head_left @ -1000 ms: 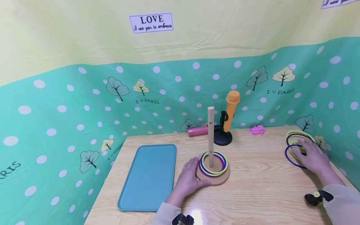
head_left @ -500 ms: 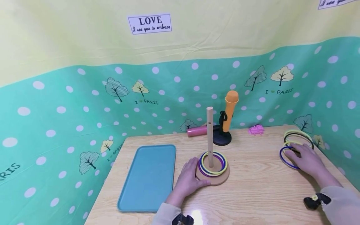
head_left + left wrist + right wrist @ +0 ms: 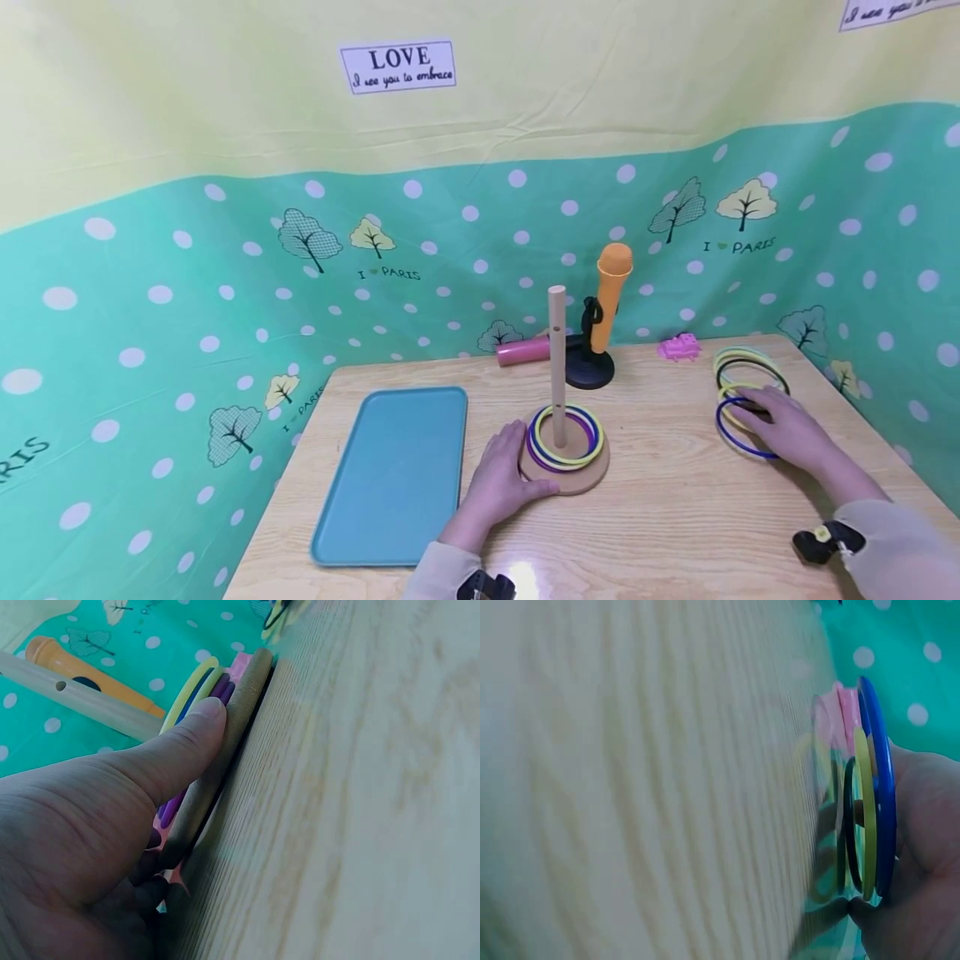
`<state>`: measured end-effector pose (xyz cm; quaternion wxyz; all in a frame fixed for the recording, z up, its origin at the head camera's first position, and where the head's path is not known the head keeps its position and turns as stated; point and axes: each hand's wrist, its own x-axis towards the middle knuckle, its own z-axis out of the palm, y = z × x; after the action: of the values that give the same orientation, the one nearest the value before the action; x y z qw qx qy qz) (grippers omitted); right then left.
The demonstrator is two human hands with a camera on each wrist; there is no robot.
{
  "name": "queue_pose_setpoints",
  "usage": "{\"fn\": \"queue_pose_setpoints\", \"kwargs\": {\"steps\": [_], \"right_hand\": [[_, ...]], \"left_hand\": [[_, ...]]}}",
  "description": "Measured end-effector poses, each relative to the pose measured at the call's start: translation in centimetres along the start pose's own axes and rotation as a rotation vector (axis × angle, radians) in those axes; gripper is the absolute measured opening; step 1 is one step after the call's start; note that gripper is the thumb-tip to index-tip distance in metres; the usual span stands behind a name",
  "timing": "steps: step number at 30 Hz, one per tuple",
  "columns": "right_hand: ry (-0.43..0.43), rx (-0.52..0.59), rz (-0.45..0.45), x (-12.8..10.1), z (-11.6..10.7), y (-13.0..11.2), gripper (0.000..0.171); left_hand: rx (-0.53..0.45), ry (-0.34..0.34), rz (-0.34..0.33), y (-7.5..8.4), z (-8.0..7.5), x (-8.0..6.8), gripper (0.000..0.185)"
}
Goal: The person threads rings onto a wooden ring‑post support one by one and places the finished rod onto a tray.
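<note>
Left hand open, thumb pressed on peg base mid-desk. Right hand flat on blue ring, fingers straight, at ring pile far right.

A tray lies at the table's left, with a peg stand carrying rings to its right. Behind the stand is a microphone on a holder; loose rings lie at far right.

Blue ring flat on table, beside yellow rings.
</note>
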<state>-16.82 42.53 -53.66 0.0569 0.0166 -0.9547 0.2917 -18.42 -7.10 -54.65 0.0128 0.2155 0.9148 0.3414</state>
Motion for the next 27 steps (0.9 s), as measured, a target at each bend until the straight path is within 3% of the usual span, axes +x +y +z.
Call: {"fn": "queue_pose_setpoints", "kwargs": {"steps": [11, 20, 27], "right_hand": [[-0.032, 0.091, -0.057, -0.3, 2.6, -4.4, 0.065], [0.026, 0.132, -0.096, -0.6, 4.1, -7.2, 0.03], [-0.001, 0.15, -0.062, -0.7, 4.3, -8.3, 0.025]], "left_hand": [[0.009, 0.0, -0.005, 0.3, -0.2, -0.1, 0.12], [0.016, -0.006, -0.004, 0.1, -0.1, -0.2, 0.119], [0.022, -0.005, -0.002, 0.1, -0.1, -0.1, 0.118]]}}
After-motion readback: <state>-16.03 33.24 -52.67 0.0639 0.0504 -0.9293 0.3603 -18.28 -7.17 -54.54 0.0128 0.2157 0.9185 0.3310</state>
